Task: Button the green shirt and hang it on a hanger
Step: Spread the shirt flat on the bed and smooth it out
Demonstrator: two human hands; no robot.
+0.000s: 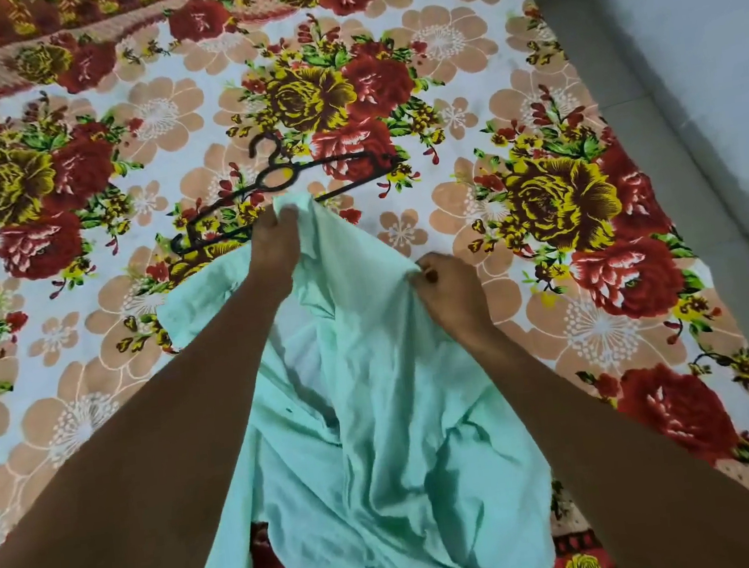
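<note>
Head view: a pale green shirt (379,423) lies crumpled on a floral bedsheet (66,132), its upper part lifted by both hands; the left hand (273,248) grips a bunched fold at the top edge; the right hand (451,293) pinches the fabric edge further right; a black hanger (277,180) lies flat on the sheet just beyond the shirt, partly overlapped by it.

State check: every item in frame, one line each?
green shirt: crumpled, front open, held up at its top edge by both hands.
hanger: lying flat on the bedsheet, empty, partly hidden by the shirt.
left hand: gripping shirt fabric.
right hand: pinching shirt fabric.
bedsheet: spread flat.
</note>
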